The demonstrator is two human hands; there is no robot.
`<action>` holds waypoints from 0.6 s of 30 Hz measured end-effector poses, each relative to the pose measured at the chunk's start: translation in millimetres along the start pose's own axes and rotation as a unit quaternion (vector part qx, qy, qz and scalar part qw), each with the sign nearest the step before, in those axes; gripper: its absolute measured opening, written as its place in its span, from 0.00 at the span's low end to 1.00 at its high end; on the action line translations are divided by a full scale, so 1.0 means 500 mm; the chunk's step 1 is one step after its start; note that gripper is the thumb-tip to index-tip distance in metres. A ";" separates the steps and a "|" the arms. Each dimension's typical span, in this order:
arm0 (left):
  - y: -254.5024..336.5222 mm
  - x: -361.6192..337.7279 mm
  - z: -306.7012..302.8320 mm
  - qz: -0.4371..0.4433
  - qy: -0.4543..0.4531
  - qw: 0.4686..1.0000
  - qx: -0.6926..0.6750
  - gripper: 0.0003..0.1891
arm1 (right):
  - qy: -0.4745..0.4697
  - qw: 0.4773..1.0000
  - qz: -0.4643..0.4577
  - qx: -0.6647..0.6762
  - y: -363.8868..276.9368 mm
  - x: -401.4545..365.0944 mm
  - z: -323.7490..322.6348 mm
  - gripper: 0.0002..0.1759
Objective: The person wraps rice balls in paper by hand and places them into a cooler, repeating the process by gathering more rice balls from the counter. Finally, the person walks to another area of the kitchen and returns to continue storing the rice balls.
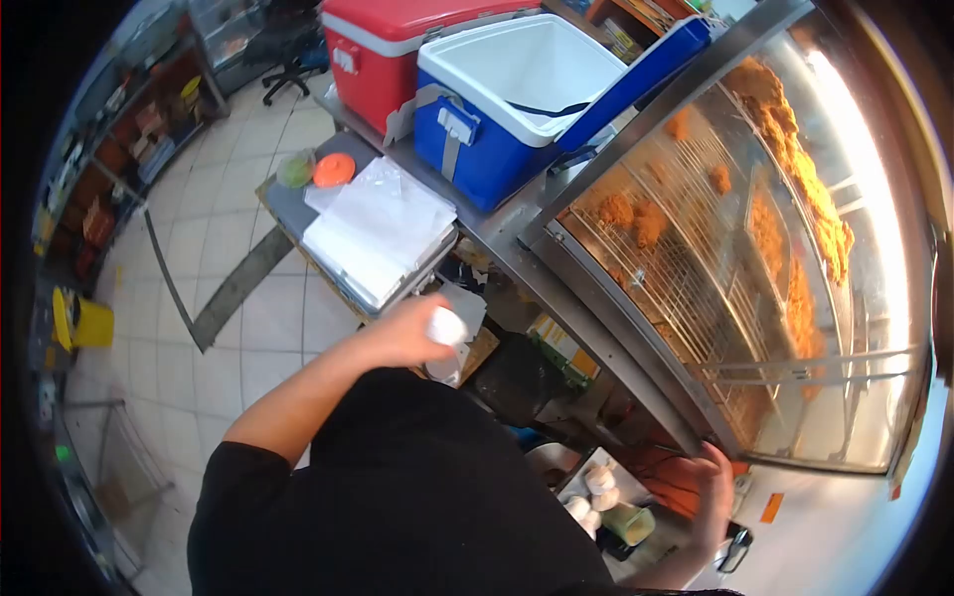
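My left hand (402, 333) is closed around a small white round-ended container (447, 326), held over the near corner of the paper stack. That stack of white paper sheets (373, 223) lies on a grey side table. My right hand (712, 487) is raised beside the lower corner of a glass-fronted food warmer (636, 283). Its fingers are somewhat blurred, stretched upward, and nothing shows in them. Inside the warmer, pieces of fried food (651, 223) rest on wire racks.
A blue cooler (477, 154) with its lid off to the side stands beside a red cooler (388, 74). An orange lid (334, 170) lies near the paper. White-capped containers (600, 481) sit below the warmer. A yellow bucket (94, 324) is at far left.
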State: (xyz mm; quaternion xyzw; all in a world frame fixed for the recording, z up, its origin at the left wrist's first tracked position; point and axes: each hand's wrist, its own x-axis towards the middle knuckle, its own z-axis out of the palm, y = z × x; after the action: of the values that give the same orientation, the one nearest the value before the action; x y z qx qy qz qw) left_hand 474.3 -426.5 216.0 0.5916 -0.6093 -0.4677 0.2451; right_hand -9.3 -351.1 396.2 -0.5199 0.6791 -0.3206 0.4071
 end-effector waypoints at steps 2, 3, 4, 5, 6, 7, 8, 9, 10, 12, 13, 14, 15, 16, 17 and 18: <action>0.080 0.035 -0.017 0.102 -0.066 0.991 -0.052 0.28 | -0.358 0.922 -0.109 0.096 -0.006 0.056 0.174 0.56; 0.117 0.051 -0.023 0.143 -0.091 0.981 -0.096 0.30 | -0.363 0.916 -0.067 0.155 -0.062 0.069 0.302 0.62; 0.146 0.067 -0.026 0.131 -0.105 0.970 -0.177 0.31 | -0.274 0.942 -0.134 0.138 -0.089 0.094 0.414 0.62; 0.166 0.083 -0.026 0.117 -0.119 0.952 -0.258 0.32 | -0.182 0.956 -0.197 0.117 -0.095 0.124 0.500 0.62; 0.176 0.100 -0.022 0.143 -0.082 0.958 -0.234 0.31 | -0.126 0.955 -0.264 0.051 -0.100 0.149 0.553 0.62; 0.177 0.119 -0.029 0.170 -0.046 0.962 -0.208 0.31 | -0.065 0.943 -0.326 -0.016 -0.111 0.177 0.597 0.63; 0.160 0.146 -0.049 0.201 -0.090 0.951 -0.216 0.31 | -0.019 0.943 -0.334 -0.009 -0.120 0.199 0.626 0.62; 0.148 0.168 -0.084 0.234 -0.147 0.943 -0.183 0.36 | 0.016 0.957 -0.290 -0.007 -0.122 0.224 0.652 0.57; 0.140 0.187 -0.128 0.258 -0.205 0.931 -0.158 0.39 | 0.030 0.971 -0.235 0.041 -0.128 0.245 0.680 0.54; 0.131 0.225 -0.233 0.269 -0.299 0.905 -0.140 0.40 | -0.001 0.972 -0.087 0.219 -0.153 0.276 0.723 0.48; 0.152 0.259 -0.314 0.266 -0.311 0.901 -0.146 0.40 | -0.017 0.960 -0.048 0.276 -0.159 0.296 0.739 0.48; 0.189 0.319 -0.413 0.213 -0.356 0.910 -0.002 0.38 | -0.020 0.954 -0.033 0.297 -0.180 0.315 0.760 0.48; 0.197 0.389 -0.487 0.158 -0.395 0.894 0.140 0.37 | -0.022 0.948 -0.016 0.317 -0.199 0.329 0.782 0.47; 0.173 0.446 -0.525 0.231 -0.186 0.927 0.229 0.35 | 0.010 0.963 -0.040 0.265 -0.214 0.347 0.804 0.47; 0.142 0.496 -0.554 0.288 0.028 0.908 0.304 0.33 | 0.041 0.975 -0.058 0.212 -0.233 0.367 0.830 0.47; 0.099 0.561 -0.579 0.364 0.138 0.834 0.390 0.31 | 0.064 0.975 -0.054 0.207 -0.266 0.382 0.855 0.46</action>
State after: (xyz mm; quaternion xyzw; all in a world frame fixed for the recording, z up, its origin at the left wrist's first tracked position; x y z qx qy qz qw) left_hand 646.2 -780.9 315.4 0.4323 -0.8722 0.0183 0.2282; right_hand 404.1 -574.8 270.4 -0.4382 0.5937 -0.5087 0.4436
